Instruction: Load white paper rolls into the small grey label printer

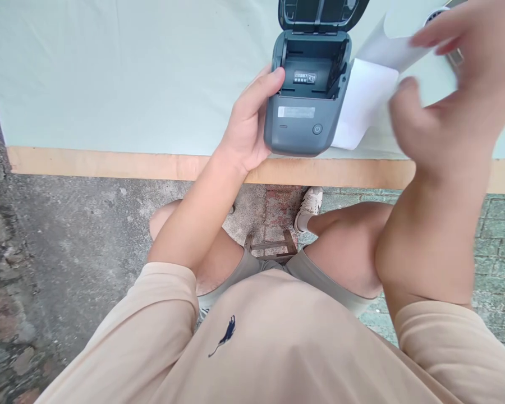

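Note:
My left hand [252, 115] is wrapped round the left side of a dark grey portable label printer [307, 126], its thumb on the rim of the compartment. The printer's lid [320, 14] is swung up, and no roll shows in the compartment. Motion blurs my right hand [454, 84], raised to the right of the printer with thumb and fingers apart. Just left of those fingers is a folded white paper sheet [366, 98], which lies partly behind the printer's right side. Nothing shows gripped in the right hand.
A pale cloth [130, 73] covers the table, which has a wooden front edge [109, 164]. Partly behind my right hand is a round-ended object [434, 15], too hidden to name. Below are my legs and a wooden stool [273, 247].

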